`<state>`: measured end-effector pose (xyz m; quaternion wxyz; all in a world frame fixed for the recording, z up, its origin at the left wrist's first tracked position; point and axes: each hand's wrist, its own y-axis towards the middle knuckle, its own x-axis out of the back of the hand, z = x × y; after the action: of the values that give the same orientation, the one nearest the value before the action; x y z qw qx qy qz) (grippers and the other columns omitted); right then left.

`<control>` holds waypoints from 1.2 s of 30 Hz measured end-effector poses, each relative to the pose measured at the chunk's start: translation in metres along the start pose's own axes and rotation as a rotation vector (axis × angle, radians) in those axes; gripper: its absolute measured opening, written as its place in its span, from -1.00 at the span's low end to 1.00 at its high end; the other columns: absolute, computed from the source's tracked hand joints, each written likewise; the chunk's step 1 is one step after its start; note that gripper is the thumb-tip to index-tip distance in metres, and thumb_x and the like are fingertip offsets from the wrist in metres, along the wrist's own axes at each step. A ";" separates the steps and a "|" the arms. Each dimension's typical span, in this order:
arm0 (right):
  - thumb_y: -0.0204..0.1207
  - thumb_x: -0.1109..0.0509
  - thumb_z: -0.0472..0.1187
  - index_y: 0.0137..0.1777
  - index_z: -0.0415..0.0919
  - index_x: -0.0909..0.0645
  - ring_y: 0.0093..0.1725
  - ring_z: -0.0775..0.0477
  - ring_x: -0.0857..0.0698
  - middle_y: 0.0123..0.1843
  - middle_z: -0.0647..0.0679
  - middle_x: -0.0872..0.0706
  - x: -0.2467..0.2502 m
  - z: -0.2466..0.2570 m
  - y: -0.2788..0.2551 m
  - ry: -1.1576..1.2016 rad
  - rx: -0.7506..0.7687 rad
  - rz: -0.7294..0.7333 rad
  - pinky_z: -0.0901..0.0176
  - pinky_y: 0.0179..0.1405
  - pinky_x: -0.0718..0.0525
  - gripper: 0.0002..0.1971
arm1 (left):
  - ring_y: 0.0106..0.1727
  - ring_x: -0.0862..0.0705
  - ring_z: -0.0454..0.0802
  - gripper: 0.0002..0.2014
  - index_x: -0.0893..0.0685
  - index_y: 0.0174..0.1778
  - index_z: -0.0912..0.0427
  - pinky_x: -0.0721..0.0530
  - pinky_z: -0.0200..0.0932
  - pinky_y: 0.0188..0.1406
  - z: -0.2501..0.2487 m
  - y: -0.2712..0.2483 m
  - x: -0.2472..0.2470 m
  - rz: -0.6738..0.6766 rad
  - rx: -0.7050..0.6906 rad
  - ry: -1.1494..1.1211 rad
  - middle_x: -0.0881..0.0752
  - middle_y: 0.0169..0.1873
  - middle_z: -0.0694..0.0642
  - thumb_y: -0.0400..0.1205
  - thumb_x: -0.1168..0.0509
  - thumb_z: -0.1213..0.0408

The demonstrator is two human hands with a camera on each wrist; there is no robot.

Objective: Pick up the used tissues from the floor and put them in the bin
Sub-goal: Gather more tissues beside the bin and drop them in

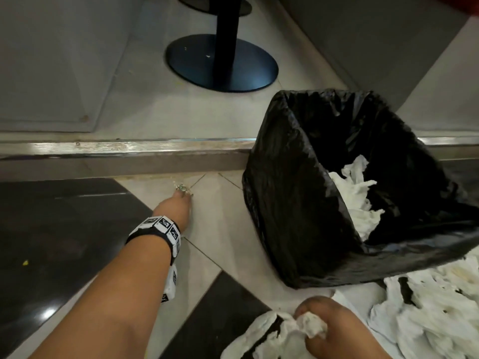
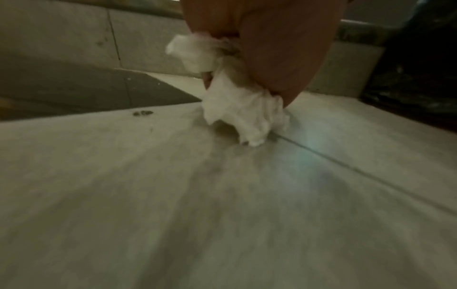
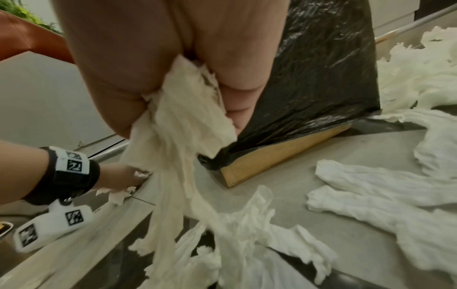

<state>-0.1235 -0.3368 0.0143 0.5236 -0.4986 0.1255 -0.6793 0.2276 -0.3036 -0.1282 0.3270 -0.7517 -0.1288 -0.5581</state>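
Note:
The bin (image 1: 305, 203), lined with a black bag, stands on the floor at the right and holds several white tissues (image 1: 355, 198). My left hand (image 1: 178, 206) reaches down to the pale tile by the step. In the left wrist view its fingers pinch a crumpled white tissue (image 2: 237, 105) whose lower end touches the floor. My right hand (image 1: 329, 330) is low at the bottom edge and grips a bunch of tissue (image 3: 183, 121) that trails down to the floor. More used tissues (image 1: 427, 312) lie spread on the floor in front of the bin.
A step with a metal edge (image 1: 129, 146) runs across behind my left hand. Beyond it stands a black table post on a round base (image 1: 223, 63). The bin's tan base (image 3: 272, 162) shows below the bag (image 3: 321, 78). Dark glossy tiles (image 1: 51, 229) lie to the left.

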 end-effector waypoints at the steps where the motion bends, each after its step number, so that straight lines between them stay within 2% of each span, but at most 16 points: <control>1: 0.26 -0.36 -0.08 -0.25 0.50 -0.58 0.09 0.67 -0.42 -0.04 0.70 -0.54 0.013 0.011 -0.019 0.036 0.086 -0.007 0.67 -0.07 -0.45 -0.70 | 0.10 -0.67 0.31 -0.56 -0.44 0.37 0.21 -0.67 0.12 0.05 -0.003 -0.005 0.000 -0.031 -0.022 0.009 -0.38 0.44 0.22 0.54 -0.18 0.47; 3: 0.25 -0.38 -0.09 -0.01 0.18 -0.71 -0.01 0.60 -0.54 -0.24 0.35 -0.66 -0.013 -0.009 0.012 0.006 0.092 -0.137 0.66 -0.10 -0.42 -0.70 | 0.07 -0.65 0.32 -0.70 -0.53 0.21 0.29 -0.65 0.14 0.03 -0.002 -0.014 -0.008 -0.041 -0.038 0.075 -0.48 0.28 0.27 0.55 -0.19 0.47; 5: 0.36 -0.37 -0.26 0.07 -0.10 -0.74 -0.02 0.32 -0.65 -0.05 0.17 -0.71 -0.029 -0.010 0.024 -0.085 0.050 -0.132 0.59 -0.07 -0.48 -0.72 | 0.06 -0.63 0.33 -0.75 -0.56 0.13 0.33 -0.62 0.14 0.01 0.001 -0.028 -0.013 -0.034 -0.050 0.119 -0.49 0.23 0.28 0.54 -0.21 0.48; 8: 0.51 -0.25 -0.35 0.09 -0.28 -0.70 0.12 -0.06 -0.68 0.08 -0.14 -0.74 -0.038 0.000 0.030 -0.132 0.101 -0.167 0.28 0.12 -0.58 -0.75 | 0.05 -0.64 0.31 -0.76 -0.57 0.10 0.33 -0.60 0.13 -0.03 0.006 -0.047 -0.015 0.001 -0.125 0.209 -0.53 0.18 0.27 0.52 -0.27 0.43; 10: 0.52 -0.25 -0.34 0.01 -0.25 -0.70 -0.01 -0.08 -0.71 -0.01 -0.14 -0.75 -0.044 0.002 0.033 -0.112 0.108 -0.187 0.19 0.01 -0.65 -0.80 | 0.07 -0.64 0.29 -0.73 -0.54 0.13 0.30 -0.58 0.05 -0.12 0.008 -0.062 -0.017 0.044 -0.123 0.262 -0.56 0.13 0.27 0.51 -0.31 0.41; 13: 0.54 -0.32 -0.28 0.02 -0.10 -0.69 -0.13 0.03 -0.68 -0.05 -0.05 -0.73 -0.052 0.005 0.035 -0.038 0.118 -0.257 0.43 -0.20 -0.58 -0.85 | 0.04 -0.65 0.29 -0.73 -0.53 0.13 0.29 -0.53 -0.02 -0.17 0.014 -0.086 -0.023 0.079 -0.075 0.195 -0.61 0.08 0.31 0.51 -0.28 0.42; 15: 0.54 -0.39 -0.13 0.21 0.00 -0.64 0.05 0.00 -0.67 0.10 -0.02 -0.64 -0.062 0.006 0.039 -0.111 0.142 -0.239 0.41 0.00 -0.56 -0.75 | 0.00 -0.65 0.31 -0.78 -0.54 0.12 0.32 -0.55 -0.02 -0.15 0.018 -0.105 -0.031 0.068 -0.042 0.089 -0.63 0.05 0.34 0.56 -0.20 0.40; 17: 0.48 -0.43 0.05 0.40 0.16 -0.48 0.22 -0.03 -0.61 0.27 -0.01 -0.46 -0.080 0.008 0.040 -0.196 0.115 -0.120 0.26 0.26 -0.54 -0.52 | -0.02 -0.65 0.32 -0.81 -0.54 0.06 0.33 -0.58 0.00 -0.13 0.020 -0.126 -0.038 0.068 -0.027 -0.019 -0.64 0.00 0.35 0.57 -0.20 0.35; 20: 0.40 -0.47 0.13 0.41 0.17 -0.43 0.41 -0.18 -0.46 0.50 -0.08 -0.21 -0.109 0.007 0.040 -0.377 0.067 0.059 0.03 0.44 -0.50 -0.43 | -0.04 -0.65 0.27 -0.79 -0.55 -0.03 0.29 -0.59 -0.01 -0.08 0.018 -0.157 -0.041 0.080 0.024 -0.228 -0.66 -0.07 0.29 0.54 -0.33 0.23; 24: 0.54 -0.30 -0.04 0.17 -0.12 -0.61 0.24 -0.27 -0.57 0.40 -0.19 -0.40 -0.119 0.011 0.040 -0.543 0.091 0.014 -0.01 0.27 -0.57 -0.73 | -0.10 -0.63 0.19 -0.91 -0.52 -0.19 0.23 -0.53 -0.12 -0.15 0.019 -0.192 -0.039 0.096 -0.001 -0.319 -0.63 -0.22 0.18 0.48 -0.30 0.46; 26: 0.50 -0.31 -0.15 0.08 -0.17 -0.62 0.13 -0.19 -0.62 0.19 -0.17 -0.58 -0.110 0.016 0.039 -0.434 0.065 -0.052 0.10 0.10 -0.58 -0.80 | -0.20 -0.56 0.11 -0.79 -0.41 -0.34 0.14 -0.43 -0.17 -0.23 0.016 -0.208 -0.037 0.101 -0.041 -0.317 -0.52 -0.36 0.05 0.46 -0.27 0.51; 28: 0.44 -0.35 -0.23 -0.13 -0.10 -0.59 -0.12 -0.10 -0.64 -0.09 -0.10 -0.66 -0.094 0.022 0.035 -0.234 0.047 -0.159 0.23 -0.22 -0.58 -0.95 | -0.24 -0.51 0.04 -0.71 -0.35 -0.40 0.05 -0.39 -0.20 -0.26 0.012 -0.220 -0.033 0.110 -0.082 -0.333 -0.46 -0.37 -0.01 0.46 -0.31 0.45; 30: 0.42 -0.38 -0.25 -0.30 0.00 -0.52 -0.36 -0.05 -0.59 -0.36 -0.03 -0.61 -0.077 0.027 0.030 -0.078 0.054 -0.257 0.28 -0.47 -0.48 -0.85 | -0.23 -0.53 0.03 -0.74 -0.39 -0.37 0.07 -0.41 -0.21 -0.27 0.006 -0.230 -0.031 0.107 -0.105 -0.355 -0.49 -0.32 0.01 0.44 -0.35 0.41; 32: 0.42 -0.39 -0.27 -0.31 0.03 -0.51 -0.48 0.02 -0.58 -0.42 -0.03 -0.61 -0.059 0.031 0.021 0.022 0.113 -0.324 0.30 -0.56 -0.47 -0.81 | -0.22 -0.56 0.06 -0.80 -0.43 -0.29 0.11 -0.46 -0.17 -0.26 -0.002 -0.238 -0.028 0.109 -0.104 -0.395 -0.54 -0.30 0.04 0.43 -0.35 0.40; 34: 0.43 -0.40 -0.28 -0.15 0.01 -0.58 -0.59 0.18 -0.59 -0.39 -0.03 -0.68 -0.042 0.035 0.009 0.089 0.188 -0.329 0.44 -0.61 -0.49 -0.86 | -0.24 -0.56 0.06 -0.82 -0.43 -0.22 0.13 -0.45 -0.16 -0.29 -0.009 -0.245 -0.027 0.136 -0.106 -0.378 -0.54 -0.34 0.03 0.45 -0.33 0.38; 36: 0.39 -0.51 -0.19 -0.17 -0.03 -0.60 -0.53 0.14 -0.64 -0.38 0.00 -0.68 -0.029 0.036 -0.001 0.080 0.218 -0.318 0.37 -0.49 -0.58 -0.88 | -0.22 -0.56 0.08 -0.84 -0.41 -0.14 0.12 -0.43 -0.15 -0.29 -0.015 -0.252 -0.026 0.187 -0.133 -0.324 -0.55 -0.32 0.05 0.50 -0.29 0.35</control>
<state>-0.0964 -0.2994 0.0154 0.4551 -0.4251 -0.0084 -0.7823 0.0664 -0.1190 -0.0619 0.3019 -0.8603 -0.0720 -0.4044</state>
